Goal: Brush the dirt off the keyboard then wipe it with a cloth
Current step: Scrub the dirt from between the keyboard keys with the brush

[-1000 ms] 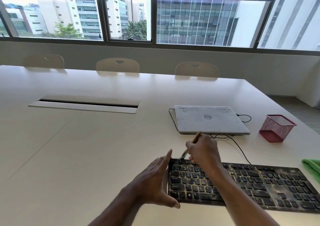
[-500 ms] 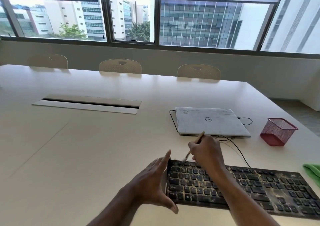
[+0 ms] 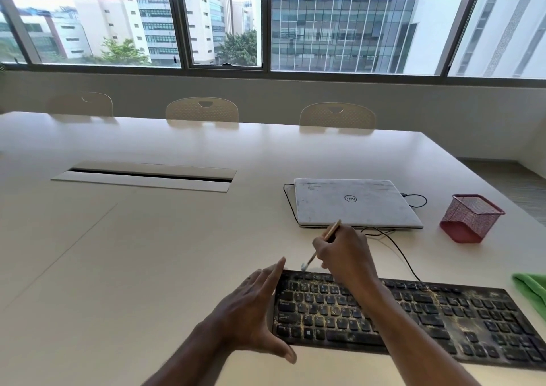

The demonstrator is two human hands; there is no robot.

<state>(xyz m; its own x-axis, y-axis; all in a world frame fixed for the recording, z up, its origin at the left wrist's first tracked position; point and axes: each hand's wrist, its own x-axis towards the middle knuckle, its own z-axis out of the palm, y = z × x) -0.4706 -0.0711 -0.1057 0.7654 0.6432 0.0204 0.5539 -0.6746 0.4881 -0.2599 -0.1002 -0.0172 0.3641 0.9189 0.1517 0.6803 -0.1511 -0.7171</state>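
My left hand (image 3: 251, 312) stands on edge, fingers straight and together, pointing away. Its thumb is spread toward me and the palm faces right. My right hand (image 3: 345, 255) is curled, pinching a brush (image 3: 333, 228) by the handle. Right forearm enters from lower right.

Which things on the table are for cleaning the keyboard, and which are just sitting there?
For the job:
- the dirty keyboard
- the brush, held in the right hand
- the left hand, at the keyboard's left end
- the green cloth, at the right edge

Just lying about:
- the closed laptop
- the red mesh pot
- the chairs
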